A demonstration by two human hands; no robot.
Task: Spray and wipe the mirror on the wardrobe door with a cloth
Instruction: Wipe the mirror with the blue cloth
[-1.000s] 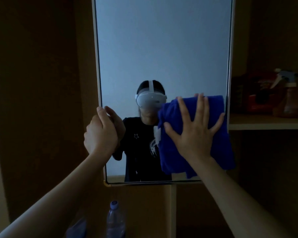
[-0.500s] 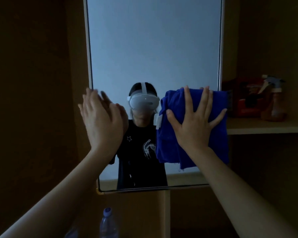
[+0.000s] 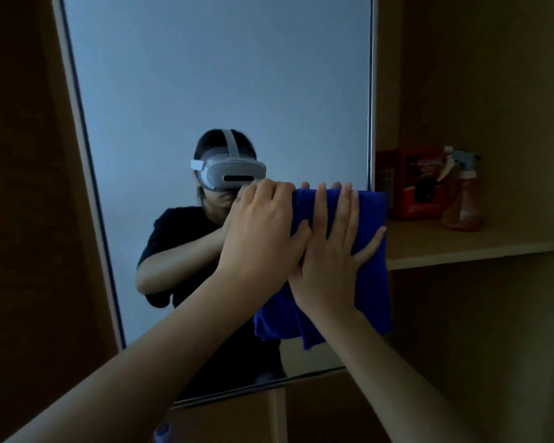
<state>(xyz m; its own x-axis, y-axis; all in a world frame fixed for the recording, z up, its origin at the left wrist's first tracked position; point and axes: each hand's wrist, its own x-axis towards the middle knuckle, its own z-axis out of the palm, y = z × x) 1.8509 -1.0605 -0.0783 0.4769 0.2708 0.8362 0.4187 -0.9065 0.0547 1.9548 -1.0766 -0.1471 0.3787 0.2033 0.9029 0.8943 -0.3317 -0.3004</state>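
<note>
– How's my picture?

– Dim all over. On my screen the wood either side of the mirror (image 3: 205, 91) goes near black at left, brown and murky at right.

– Any brighter patch?

– The mirror's pale blue-grey reflection is the lightest area; no glare on it. The shelf (image 3: 461, 247) shows a soft lit edge.

– Sharpness?

– Soft and grainy. The bottle (image 3: 462, 193) is smeared, its box label unreadable. I see the mirror's left edge leaning, wide-angle bending.

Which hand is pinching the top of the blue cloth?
The left hand: its fingers curl over the cloth's top edge. The right hand lies flat, fingers spread, pressing it to the mirror.
</note>
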